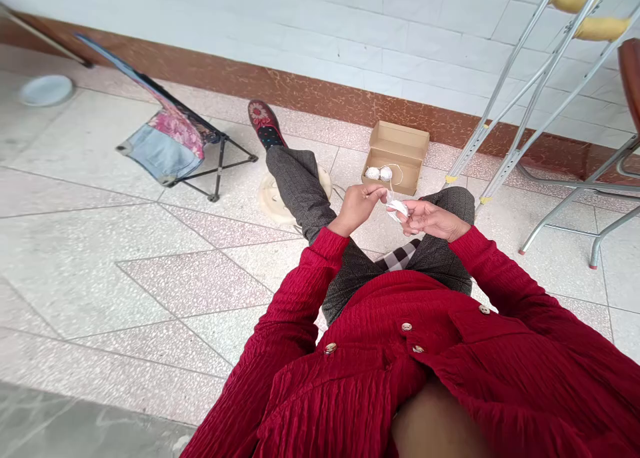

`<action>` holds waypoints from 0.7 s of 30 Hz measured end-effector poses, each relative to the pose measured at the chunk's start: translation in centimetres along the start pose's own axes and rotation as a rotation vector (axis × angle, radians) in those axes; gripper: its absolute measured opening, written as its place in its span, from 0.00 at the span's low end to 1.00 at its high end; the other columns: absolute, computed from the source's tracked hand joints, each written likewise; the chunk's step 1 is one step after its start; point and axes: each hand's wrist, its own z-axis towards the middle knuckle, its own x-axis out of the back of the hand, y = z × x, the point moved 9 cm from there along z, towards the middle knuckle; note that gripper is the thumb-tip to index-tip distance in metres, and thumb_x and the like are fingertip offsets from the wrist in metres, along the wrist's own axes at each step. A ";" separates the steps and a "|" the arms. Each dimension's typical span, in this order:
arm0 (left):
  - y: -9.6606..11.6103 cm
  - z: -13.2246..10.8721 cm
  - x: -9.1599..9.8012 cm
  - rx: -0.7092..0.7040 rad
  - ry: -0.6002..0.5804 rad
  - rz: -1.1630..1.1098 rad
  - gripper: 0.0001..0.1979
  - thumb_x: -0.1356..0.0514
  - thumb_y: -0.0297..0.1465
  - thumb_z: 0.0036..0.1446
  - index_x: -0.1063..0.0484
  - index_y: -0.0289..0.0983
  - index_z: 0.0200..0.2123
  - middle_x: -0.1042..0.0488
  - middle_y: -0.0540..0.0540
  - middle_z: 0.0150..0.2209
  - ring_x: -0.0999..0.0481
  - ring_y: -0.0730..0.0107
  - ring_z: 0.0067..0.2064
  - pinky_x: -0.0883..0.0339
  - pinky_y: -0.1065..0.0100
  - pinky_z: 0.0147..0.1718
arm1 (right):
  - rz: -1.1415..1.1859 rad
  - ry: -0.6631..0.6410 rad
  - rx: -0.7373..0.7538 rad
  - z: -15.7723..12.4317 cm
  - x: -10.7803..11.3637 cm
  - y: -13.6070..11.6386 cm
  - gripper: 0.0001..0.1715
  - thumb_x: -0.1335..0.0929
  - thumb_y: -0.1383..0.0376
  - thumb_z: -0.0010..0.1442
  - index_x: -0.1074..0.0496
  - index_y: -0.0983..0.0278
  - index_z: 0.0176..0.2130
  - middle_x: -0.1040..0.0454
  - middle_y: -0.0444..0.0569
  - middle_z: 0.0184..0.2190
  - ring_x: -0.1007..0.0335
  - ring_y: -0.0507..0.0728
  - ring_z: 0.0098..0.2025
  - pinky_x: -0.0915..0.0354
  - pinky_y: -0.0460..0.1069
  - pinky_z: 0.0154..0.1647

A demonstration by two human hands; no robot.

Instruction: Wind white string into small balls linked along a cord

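My left hand (359, 207) and my right hand (431, 219) meet above my knees. Both pinch a small white piece (397, 207), which looks like a scrap of cloth or a small packet; I cannot tell which. The left fingers are pressed together on its upper left edge. My right hand's fingers curl under it. Both arms wear red knitted sleeves. Just beyond my hands an open cardboard box (397, 157) lies on the floor, with two white balls (379, 173) and a loop of string inside.
A folding fabric chair (173, 138) stands at the left. My outstretched leg ends in a red slipper (264, 121) and crosses a pale round disc (274, 201). Metal crutches (520, 91) lean on the tiled wall; a chair frame (575, 205) stands at the right. A white plate (46, 89) lies far left.
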 end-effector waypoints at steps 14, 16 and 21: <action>0.3 -2.8 -4.8 -0.021 -0.249 0.062 0.15 0.43 0.34 0.64 0.22 0.36 0.28 0.21 0.49 0.30 0.24 0.69 0.34 0.35 0.68 0.40 | -0.896 0.442 0.031 0.3 7.5 -1.2 0.53 0.25 0.66 0.50 0.43 0.62 0.70 0.26 0.50 0.41 0.37 0.51 0.28 0.38 0.49 0.31; 0.6 -2.2 -2.8 -0.037 -0.194 0.132 0.13 0.42 0.33 0.64 0.21 0.36 0.30 0.20 0.48 0.31 0.24 0.68 0.35 0.35 0.67 0.41 | -0.979 0.441 -0.023 -0.1 8.0 0.2 0.52 0.26 0.68 0.50 0.42 0.65 0.70 0.26 0.49 0.37 0.38 0.51 0.26 0.39 0.48 0.29; 0.4 0.3 0.7 -0.061 -0.084 0.216 0.11 0.39 0.32 0.62 0.20 0.36 0.29 0.21 0.47 0.30 0.24 0.66 0.36 0.34 0.65 0.42 | -0.679 0.221 -0.055 -0.6 4.3 2.0 0.52 0.25 0.66 0.52 0.43 0.61 0.70 0.26 0.50 0.45 0.37 0.48 0.28 0.39 0.46 0.28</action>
